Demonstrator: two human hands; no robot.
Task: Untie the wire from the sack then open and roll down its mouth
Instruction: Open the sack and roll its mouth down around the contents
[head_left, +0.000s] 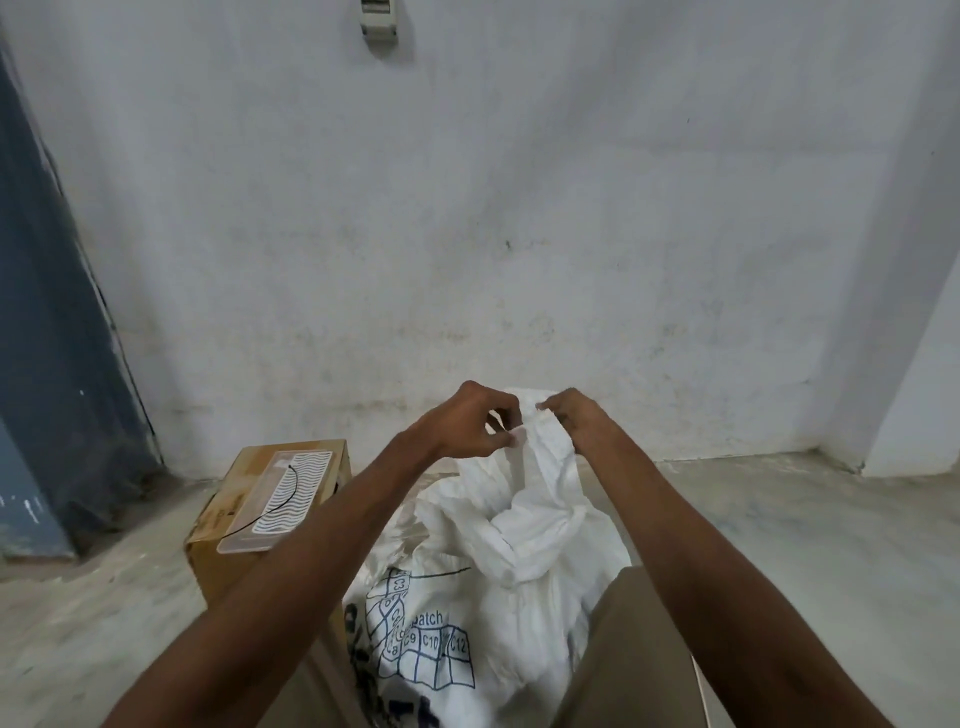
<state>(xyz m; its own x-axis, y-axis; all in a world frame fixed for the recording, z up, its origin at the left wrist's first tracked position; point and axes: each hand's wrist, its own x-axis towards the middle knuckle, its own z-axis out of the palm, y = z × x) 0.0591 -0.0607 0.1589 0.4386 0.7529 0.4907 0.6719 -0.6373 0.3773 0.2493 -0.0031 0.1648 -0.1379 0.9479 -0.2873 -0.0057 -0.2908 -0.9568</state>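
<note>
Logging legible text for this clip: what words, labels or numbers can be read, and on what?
"patch": blue print on the white sack, start of the word hidden by a fold.
"C3", "C8", "C9", "C10", "C12": cells of the blue grid on the sack.
Large blue letters at the sack's bottom edge: cut off, unreadable.
Cardboard box: no legible text.

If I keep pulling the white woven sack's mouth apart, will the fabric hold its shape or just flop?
Likely floppy: the white woven sack is creased and slumped below where the left hand and right hand pinch its mouth. It looks thin and light, since pinching fingers alone hold the top up. A rolled rim may hold better.
</note>
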